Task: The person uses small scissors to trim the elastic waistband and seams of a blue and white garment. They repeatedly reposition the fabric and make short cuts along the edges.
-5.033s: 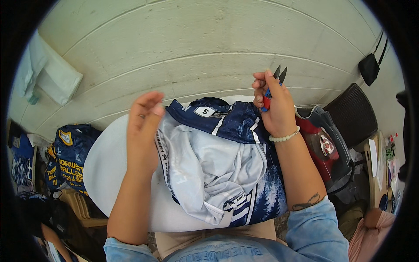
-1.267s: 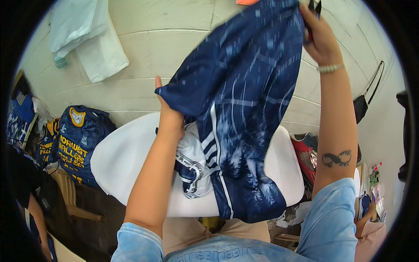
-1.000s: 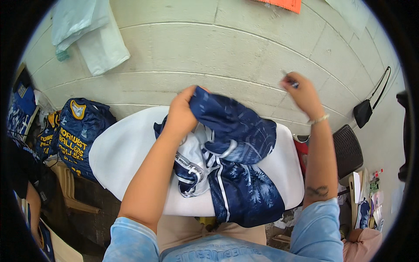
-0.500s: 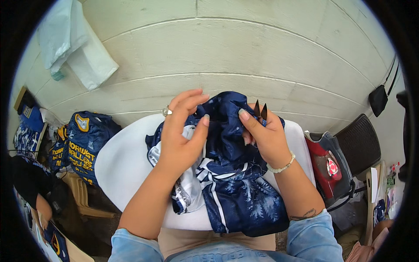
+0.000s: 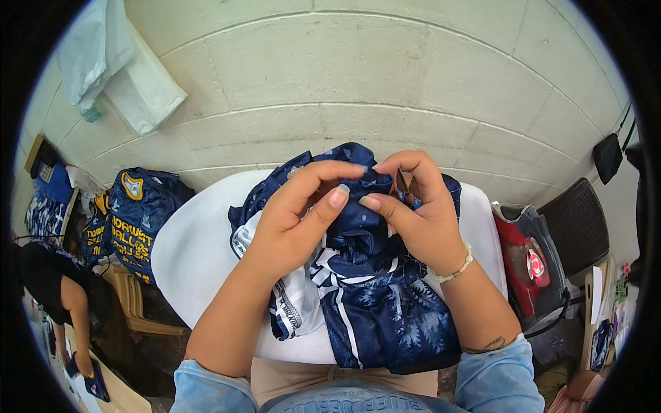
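A navy garment (image 5: 392,330) with white stripes and a pale tree print lies bunched on a white ironing-board-like padded surface (image 5: 189,241) in front of me. My left hand (image 5: 292,217), wearing a ring, has thumb and forefinger bent round a raised fold at the garment's far part. Opposite it, my right hand (image 5: 423,213) pinches the same fold with thumb and forefinger. Tucked in the right hand are small thread snips (image 5: 407,184) with dark pointed blades; the fingers hide most of their handle. White fabric (image 5: 296,303) shows beside the left wrist.
A pale block wall (image 5: 344,76) stands just beyond the surface, with white plastic bags (image 5: 131,76) hanging at left. Navy jerseys with yellow lettering (image 5: 134,220) hang at left, near a co-worker's arm (image 5: 74,303). A red and grey bag (image 5: 527,261) sits at right.
My left hand has moved right and down to the fold, its fingers closing in. My right fingertips have shifted slightly left toward it. The co-worker's arm has moved.
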The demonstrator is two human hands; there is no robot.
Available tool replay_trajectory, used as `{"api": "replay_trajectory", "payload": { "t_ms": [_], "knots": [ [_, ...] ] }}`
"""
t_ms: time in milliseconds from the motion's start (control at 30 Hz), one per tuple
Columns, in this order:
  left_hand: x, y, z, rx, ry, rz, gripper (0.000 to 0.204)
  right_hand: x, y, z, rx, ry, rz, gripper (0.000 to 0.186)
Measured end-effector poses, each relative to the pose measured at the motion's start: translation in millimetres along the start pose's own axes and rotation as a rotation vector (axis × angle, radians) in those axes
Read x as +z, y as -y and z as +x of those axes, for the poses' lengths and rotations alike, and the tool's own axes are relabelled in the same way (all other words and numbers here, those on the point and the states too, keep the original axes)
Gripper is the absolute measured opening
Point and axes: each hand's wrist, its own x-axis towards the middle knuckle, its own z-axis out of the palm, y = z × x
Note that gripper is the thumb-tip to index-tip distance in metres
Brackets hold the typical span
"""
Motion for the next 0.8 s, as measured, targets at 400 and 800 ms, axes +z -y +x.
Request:
{"api": "replay_trajectory", "payload": {
  "t_ms": [400,800],
  "knots": [
    [0.5,-0.8,-1.6,-0.065,-0.045,-0.104,0.021,-0.7,-6.1,2.7,-0.19,-0.093,-0.169,0.023],
    [2.3,-0.8,-3.2,-0.007,-0.054,-0.103,0.023,7.0,2.2,-6.0,-0.349,-0.012,-0.134,0.022]
  ]
}}
